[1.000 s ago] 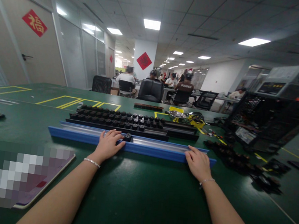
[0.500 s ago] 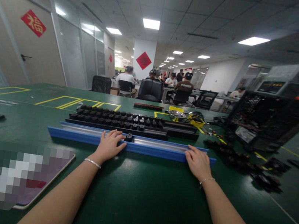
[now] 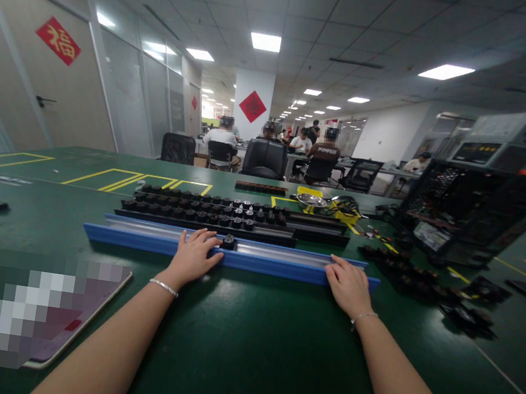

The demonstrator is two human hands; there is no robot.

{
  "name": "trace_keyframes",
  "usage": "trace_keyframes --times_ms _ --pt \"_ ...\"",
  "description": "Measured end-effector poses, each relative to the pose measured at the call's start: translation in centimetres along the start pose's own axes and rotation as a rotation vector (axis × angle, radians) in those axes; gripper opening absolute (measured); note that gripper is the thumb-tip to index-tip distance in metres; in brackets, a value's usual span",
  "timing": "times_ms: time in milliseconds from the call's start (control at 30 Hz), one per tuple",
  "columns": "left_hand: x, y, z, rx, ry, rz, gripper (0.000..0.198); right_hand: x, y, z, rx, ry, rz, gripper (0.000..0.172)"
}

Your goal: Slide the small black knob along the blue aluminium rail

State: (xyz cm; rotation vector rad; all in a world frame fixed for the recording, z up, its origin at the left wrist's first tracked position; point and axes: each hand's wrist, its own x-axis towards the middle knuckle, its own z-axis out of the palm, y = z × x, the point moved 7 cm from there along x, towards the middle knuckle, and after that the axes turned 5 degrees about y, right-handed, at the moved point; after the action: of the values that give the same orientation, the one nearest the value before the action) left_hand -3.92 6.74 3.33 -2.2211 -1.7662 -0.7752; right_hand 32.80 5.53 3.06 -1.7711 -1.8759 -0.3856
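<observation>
A long blue rail (image 3: 273,266) with a pale metal channel lies crosswise on the table before me. One small round black socket-like part (image 3: 228,242) sits in its channel, left of centre. My left hand (image 3: 194,254) grips the rail just left of that part, thumb along the front wall and fingers over the channel. The fingertips come close to the black part; whether they touch it I cannot tell. Near the right end, my right hand (image 3: 347,283) holds the rail, its fingers reaching over the front wall.
Behind the rail lie black rails (image 3: 277,234) carrying rows of black parts. A metal bowl (image 3: 311,200) and loose black parts (image 3: 408,275) are at right, near an open computer case (image 3: 466,212). A phone (image 3: 101,305) lies front left on the green table (image 3: 249,365). People sit far back.
</observation>
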Motion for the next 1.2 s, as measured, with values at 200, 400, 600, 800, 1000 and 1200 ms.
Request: trace_keyframes --times_ms 200,400,600,800,1000,1200 --pt "-0.01 0.16 0.06 -0.003 -0.002 0.008 0.032 0.04 -0.06 -0.03 -0.008 -0.016 0.003 0.04" --pt "-0.05 0.48 0.05 0.007 -0.007 0.014 0.032 0.04 -0.14 -0.06 -0.007 -0.001 -0.008 0.039" --pt "-0.06 0.56 0.19 0.013 -0.005 0.022 0.033 0.02 -0.06 0.0 -0.01 -0.005 -0.001 0.039" --pt "-0.09 0.68 0.42 0.012 -0.004 0.045 0.034 0.04 -0.07 0.0 -0.002 -0.008 -0.005 0.04" --pt "-0.09 0.78 0.55 0.025 -0.018 0.048 0.035 0.07 -0.12 -0.03 -0.004 -0.023 0.004 0.041" --pt "-0.09 1.0 0.59 0.037 -0.023 0.057 0.037 0.03 -0.14 0.03 -0.013 -0.027 0.007 0.041"
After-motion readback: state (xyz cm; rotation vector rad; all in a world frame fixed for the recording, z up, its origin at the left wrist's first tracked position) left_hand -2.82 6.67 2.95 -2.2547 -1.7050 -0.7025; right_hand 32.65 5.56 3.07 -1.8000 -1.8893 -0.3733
